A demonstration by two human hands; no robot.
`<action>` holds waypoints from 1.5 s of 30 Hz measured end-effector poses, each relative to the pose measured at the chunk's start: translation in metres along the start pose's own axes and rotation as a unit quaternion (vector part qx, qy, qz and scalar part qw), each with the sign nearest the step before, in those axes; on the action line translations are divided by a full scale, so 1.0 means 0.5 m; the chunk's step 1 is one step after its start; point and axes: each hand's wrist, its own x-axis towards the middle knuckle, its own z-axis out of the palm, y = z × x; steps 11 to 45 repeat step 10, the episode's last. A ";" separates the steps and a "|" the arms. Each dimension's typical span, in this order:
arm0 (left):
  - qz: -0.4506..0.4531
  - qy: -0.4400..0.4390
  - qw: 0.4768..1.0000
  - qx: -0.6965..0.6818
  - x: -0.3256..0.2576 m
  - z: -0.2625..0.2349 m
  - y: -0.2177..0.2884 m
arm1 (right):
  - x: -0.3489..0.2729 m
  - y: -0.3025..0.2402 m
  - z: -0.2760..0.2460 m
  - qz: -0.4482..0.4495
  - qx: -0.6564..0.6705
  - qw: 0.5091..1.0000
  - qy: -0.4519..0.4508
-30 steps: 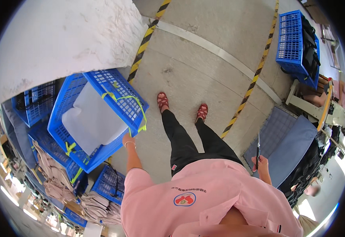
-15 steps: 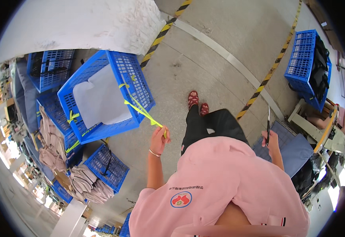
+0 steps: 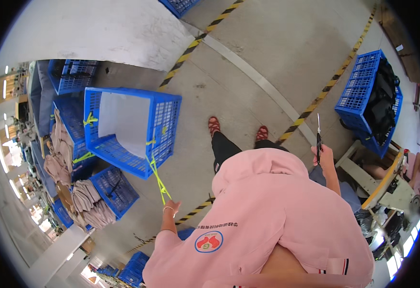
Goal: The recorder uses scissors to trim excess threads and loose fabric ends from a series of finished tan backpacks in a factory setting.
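My left hand [image 3: 172,207], a bracelet at its wrist, is closed on the end of a yellow-green strap [image 3: 158,180]. The strap runs taut to the near edge of a blue plastic crate [image 3: 165,127]. A white sheet [image 3: 127,120] lines the inside of this crate, and another yellow-green knot [image 3: 90,120] is tied on its left rim. Out to the right, my right hand [image 3: 324,157] grips black-handled scissors [image 3: 319,141], their thin blades pointing away from me.
Blue crates [image 3: 116,192] and stacked beige fabric pieces [image 3: 87,197] stand at the left. A crate of black items [image 3: 361,91] is at the far right, near a sewing machine [image 3: 397,199]. Striped floor tape [image 3: 322,96] crosses the grey floor; a white covered pile [image 3: 109,33] rises far left.
My left hand has pulled the strap back toward me and to the left. The lined crate has turned and shifted with it. My feet have moved apart; the scissors stay in my right hand.
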 end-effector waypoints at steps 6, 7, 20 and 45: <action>-0.120 -0.187 0.968 -0.120 -0.104 -0.214 0.274 | 0.089 0.055 -0.188 0.000 0.023 0.998 0.054; -0.117 -0.189 0.968 -0.121 -0.106 -0.211 0.310 | 0.105 0.044 -0.210 -0.011 0.030 0.997 0.065; 0.009 -0.216 0.976 -0.002 -0.187 -0.110 0.375 | 0.182 -0.036 -0.249 -0.054 0.068 0.995 0.042; 0.009 -0.216 0.976 -0.002 -0.187 -0.110 0.375 | 0.182 -0.036 -0.249 -0.054 0.068 0.995 0.042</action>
